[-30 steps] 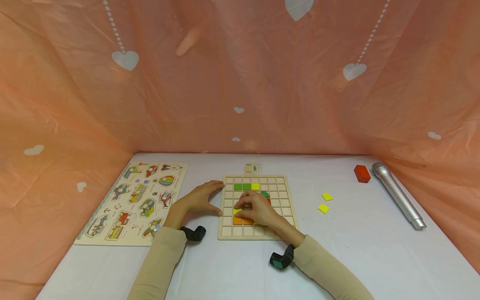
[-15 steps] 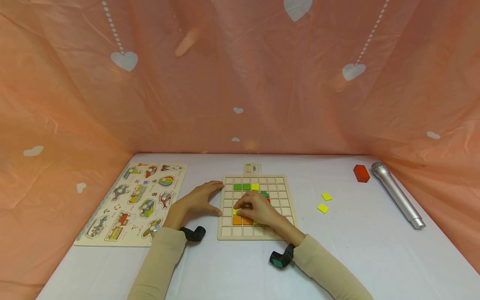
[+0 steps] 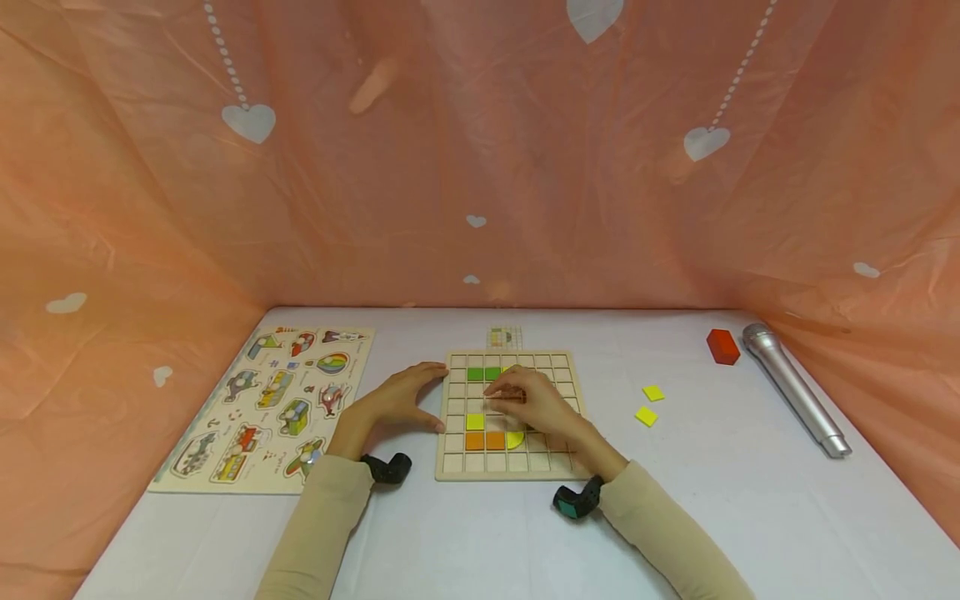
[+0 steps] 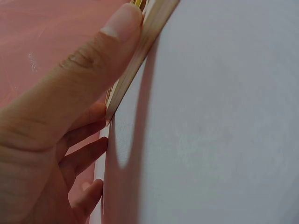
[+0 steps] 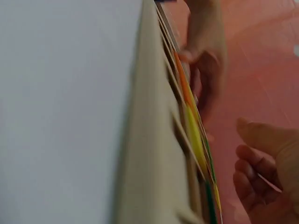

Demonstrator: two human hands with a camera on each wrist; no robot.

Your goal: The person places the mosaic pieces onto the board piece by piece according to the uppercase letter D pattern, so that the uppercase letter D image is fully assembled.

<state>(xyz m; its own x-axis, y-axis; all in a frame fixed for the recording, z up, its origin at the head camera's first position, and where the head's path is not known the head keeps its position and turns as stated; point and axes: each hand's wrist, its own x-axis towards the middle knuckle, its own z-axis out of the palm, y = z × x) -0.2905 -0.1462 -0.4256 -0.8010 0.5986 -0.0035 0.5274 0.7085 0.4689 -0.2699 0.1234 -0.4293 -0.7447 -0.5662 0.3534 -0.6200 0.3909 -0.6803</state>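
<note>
A wooden grid board [image 3: 575, 397] lies in the middle of the table. Against its left edge rests my left hand [image 3: 397, 395], fingers and thumb spread; the left wrist view has the thumb [image 4: 124, 23] touching the board's side. My right hand [image 3: 532, 402] hovers over the middle cells, fingers loosely bent, with nothing seen between them in the right wrist view. On the board are two green tiles [image 3: 476, 374], a yellow square tile [image 3: 475, 422], two orange tiles [image 3: 475, 441] and a rounded yellow piece [image 3: 514, 439]. My right hand hides other cells.
Behind the board lies a small pattern card [image 3: 505, 337]. A picture puzzle board [image 3: 252, 417] is at left. On the right are two loose yellow tiles [image 3: 654, 392], a red block [image 3: 723, 347] and a silver microphone [image 3: 797, 390]. A pink curtain [image 3: 420, 192] stands behind.
My right hand has lifted off the yellow square tile on the board's left side and moved right and toward the back, uncovering that tile. The left hand stays in place.
</note>
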